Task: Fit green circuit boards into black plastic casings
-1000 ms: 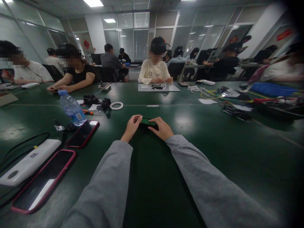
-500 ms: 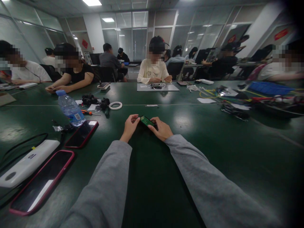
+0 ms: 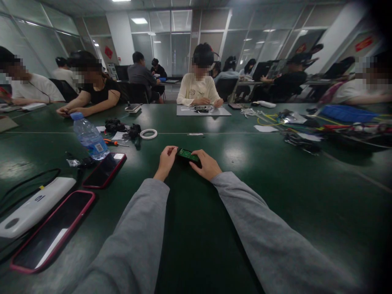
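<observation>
Both hands pinch a small green circuit board (image 3: 188, 155) above the tabletop (image 3: 275, 183): left hand (image 3: 165, 161) fingers clamped on its left end, right hand (image 3: 207, 164) fingers on its right.

Green board (image 3: 188, 154) flatter than before

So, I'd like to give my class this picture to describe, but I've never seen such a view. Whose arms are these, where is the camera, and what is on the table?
The camera sits on a person's head and looks forward and down, so the two grey-sleeved arms are that person's own. The left hand and right hand together hold a small green circuit board just above the dark green table. To the left lie a water bottle, two phones in red cases and a white power bank. Further back is a white tape ring. Other people sit at work across the table.
</observation>
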`<move>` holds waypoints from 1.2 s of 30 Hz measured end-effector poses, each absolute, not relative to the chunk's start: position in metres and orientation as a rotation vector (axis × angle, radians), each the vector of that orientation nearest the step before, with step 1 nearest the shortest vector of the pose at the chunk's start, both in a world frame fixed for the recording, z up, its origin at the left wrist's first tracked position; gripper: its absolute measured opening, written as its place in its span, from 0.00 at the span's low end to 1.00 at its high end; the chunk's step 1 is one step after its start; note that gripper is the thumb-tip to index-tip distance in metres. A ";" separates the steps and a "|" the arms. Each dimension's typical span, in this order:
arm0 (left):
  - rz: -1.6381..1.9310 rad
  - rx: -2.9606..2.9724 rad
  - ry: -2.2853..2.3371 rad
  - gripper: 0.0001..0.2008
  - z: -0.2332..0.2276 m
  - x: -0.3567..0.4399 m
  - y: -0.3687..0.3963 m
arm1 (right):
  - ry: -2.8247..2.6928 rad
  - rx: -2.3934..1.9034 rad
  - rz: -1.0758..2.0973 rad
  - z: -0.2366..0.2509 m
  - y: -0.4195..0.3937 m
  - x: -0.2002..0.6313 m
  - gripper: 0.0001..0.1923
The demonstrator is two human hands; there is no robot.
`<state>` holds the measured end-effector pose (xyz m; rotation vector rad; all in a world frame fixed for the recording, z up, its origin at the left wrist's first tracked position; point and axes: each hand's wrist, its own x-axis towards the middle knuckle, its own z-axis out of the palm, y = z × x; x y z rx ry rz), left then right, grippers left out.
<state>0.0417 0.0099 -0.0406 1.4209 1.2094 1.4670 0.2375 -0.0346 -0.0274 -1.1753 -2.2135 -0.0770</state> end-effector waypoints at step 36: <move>1.467 1.374 1.093 0.09 -0.033 0.032 -0.010 | -2.228 -1.220 -0.013 -0.031 -0.048 0.246 0.21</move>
